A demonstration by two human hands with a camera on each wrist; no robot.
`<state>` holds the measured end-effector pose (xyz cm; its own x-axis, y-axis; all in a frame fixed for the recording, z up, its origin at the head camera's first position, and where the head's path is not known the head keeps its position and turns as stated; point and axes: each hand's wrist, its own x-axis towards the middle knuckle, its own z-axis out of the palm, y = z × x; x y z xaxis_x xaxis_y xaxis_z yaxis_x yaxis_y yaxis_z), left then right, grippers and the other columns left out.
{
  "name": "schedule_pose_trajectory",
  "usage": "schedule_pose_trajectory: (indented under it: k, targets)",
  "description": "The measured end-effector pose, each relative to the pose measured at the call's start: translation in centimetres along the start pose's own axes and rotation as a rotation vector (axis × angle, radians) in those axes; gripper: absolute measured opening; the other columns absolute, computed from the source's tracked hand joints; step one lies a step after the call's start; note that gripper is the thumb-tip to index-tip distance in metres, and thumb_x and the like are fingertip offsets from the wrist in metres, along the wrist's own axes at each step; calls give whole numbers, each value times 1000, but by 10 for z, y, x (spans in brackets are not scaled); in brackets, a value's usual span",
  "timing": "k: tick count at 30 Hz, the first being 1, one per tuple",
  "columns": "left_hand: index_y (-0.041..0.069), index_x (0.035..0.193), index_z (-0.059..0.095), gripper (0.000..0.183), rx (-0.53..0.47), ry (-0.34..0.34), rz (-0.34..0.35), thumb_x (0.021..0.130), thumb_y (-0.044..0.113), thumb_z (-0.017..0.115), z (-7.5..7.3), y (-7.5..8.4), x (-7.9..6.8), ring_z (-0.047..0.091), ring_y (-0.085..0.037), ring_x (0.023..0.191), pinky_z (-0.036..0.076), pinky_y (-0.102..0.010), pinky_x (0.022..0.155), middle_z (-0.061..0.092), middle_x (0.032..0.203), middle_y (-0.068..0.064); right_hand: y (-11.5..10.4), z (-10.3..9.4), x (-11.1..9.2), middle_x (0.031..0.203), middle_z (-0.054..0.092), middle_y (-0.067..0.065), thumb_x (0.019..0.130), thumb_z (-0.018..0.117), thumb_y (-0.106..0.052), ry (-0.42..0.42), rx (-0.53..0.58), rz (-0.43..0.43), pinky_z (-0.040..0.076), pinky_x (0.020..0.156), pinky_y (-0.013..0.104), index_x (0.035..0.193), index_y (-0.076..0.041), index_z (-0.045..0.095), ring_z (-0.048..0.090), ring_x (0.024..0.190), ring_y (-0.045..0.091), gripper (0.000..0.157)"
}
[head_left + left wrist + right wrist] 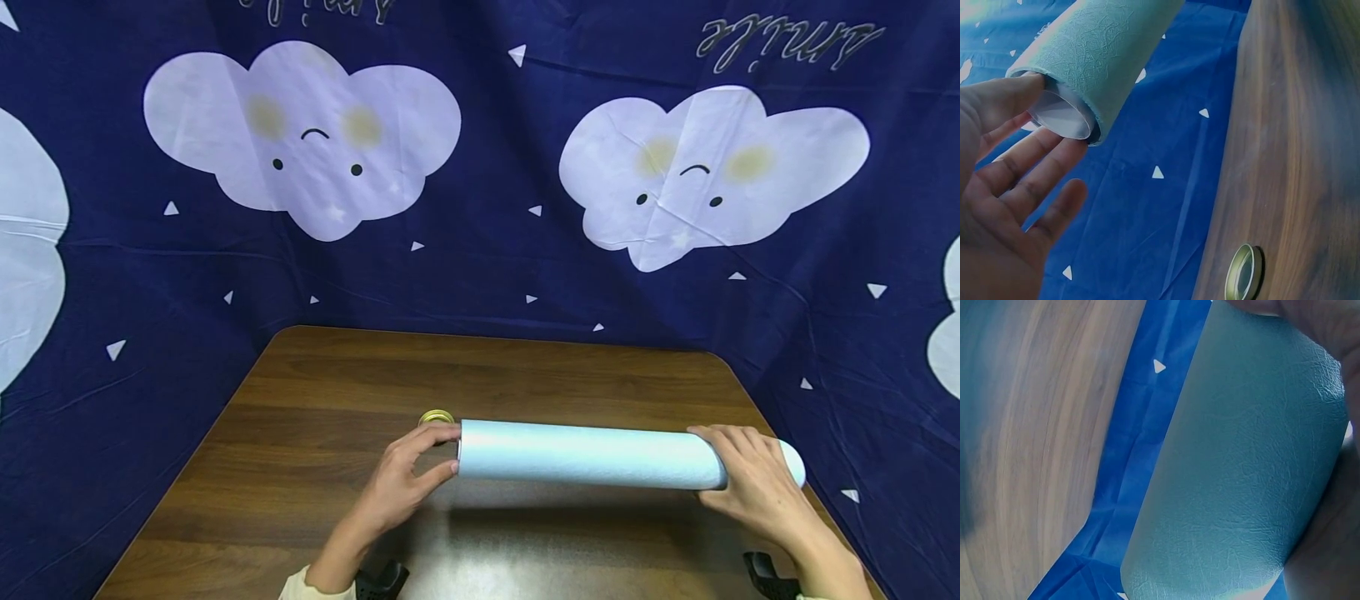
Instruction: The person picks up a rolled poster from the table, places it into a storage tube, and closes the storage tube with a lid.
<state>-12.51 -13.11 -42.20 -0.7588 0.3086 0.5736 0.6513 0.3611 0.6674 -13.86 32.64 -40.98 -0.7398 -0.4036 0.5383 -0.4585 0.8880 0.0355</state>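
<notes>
A light blue textured roll (585, 454), hollow at its left end, is held level over the wooden table, with a shadow beneath it. My left hand (397, 479) spans that left end, thumb and fingertips at the rim. In the left wrist view the thumb lies at the rim's top and the fingers (1047, 156) reach its lower edge; a white inner layer (1063, 115) shows inside. My right hand (757, 479) grips the roll near its right end, thumb on the near side and fingers over the top. In the right wrist view the blue surface (1229, 462) fills much of the picture.
A small gold-coloured ring (1235, 272) lies on the wooden table (300, 467), just beyond my left hand in the head view. Dark blue cloth (495, 183) with clouds hangs behind the table and around its sides. Black wrist mounts (382, 581) sit below both hands.
</notes>
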Motion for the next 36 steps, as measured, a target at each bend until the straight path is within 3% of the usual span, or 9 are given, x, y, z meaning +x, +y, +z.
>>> schedule_pose_trajectory:
  k: [19, 28, 32, 36]
  targets:
    - [8, 114, 66, 34, 66, 33, 7, 80, 9, 72, 7, 1, -1, 62, -25, 111, 51, -38, 92, 66, 119, -6, 1, 0, -3, 101, 63, 9, 37, 82, -19, 9, 7, 6, 32, 75, 45, 115, -11, 58, 54, 91, 31, 82]
    - [8, 115, 66, 33, 39, 67, 67, 82, 8, 70, 8, -1, -1, 62, -22, 111, 49, -27, 96, 66, 119, -7, 2, -1, -4, 101, 63, 9, 37, 82, -19, 14, 8, 7, 33, 75, 46, 116, -11, 58, 54, 91, 31, 82]
    - [5, 115, 65, 34, -23, 93, 129, 81, 3, 69, 6, -2, 2, 61, -20, 113, 43, -18, 101, 67, 116, -11, 3, -2, -5, 101, 63, 9, 38, 82, -19, 6, 6, 19, 33, 75, 47, 116, -12, 58, 54, 91, 31, 82]
    - [4, 117, 63, 38, -37, 115, 135, 80, -3, 69, 3, -6, 3, 61, -19, 113, 41, -15, 102, 67, 114, -12, 5, -3, -8, 102, 63, 10, 38, 83, -19, -7, 9, 40, 33, 76, 48, 116, -12, 58, 54, 93, 32, 83]
